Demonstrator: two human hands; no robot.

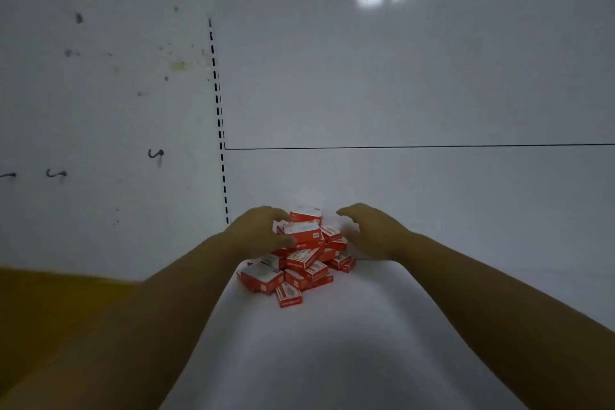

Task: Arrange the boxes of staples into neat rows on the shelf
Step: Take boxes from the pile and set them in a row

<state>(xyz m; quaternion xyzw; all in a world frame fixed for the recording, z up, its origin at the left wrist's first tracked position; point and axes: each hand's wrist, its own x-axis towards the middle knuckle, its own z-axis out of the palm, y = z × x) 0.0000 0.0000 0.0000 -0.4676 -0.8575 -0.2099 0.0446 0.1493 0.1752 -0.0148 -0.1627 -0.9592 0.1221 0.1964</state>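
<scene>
Our bare forearms are reaching over the white shelf [332, 359] toward jumbled red staple boxes [296, 263]. Left hand [258, 231] is gripping a top box; right hand [372, 231] is hovering open. We are sorting; next, probably lifting one clear.

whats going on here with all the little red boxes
A person is reaching both hands into a jumbled pile of red staple boxes on a white shelf. The left hand rests on the pile's top boxes; the right hand hovers open beside it. No rows are formed yet.
</scene>
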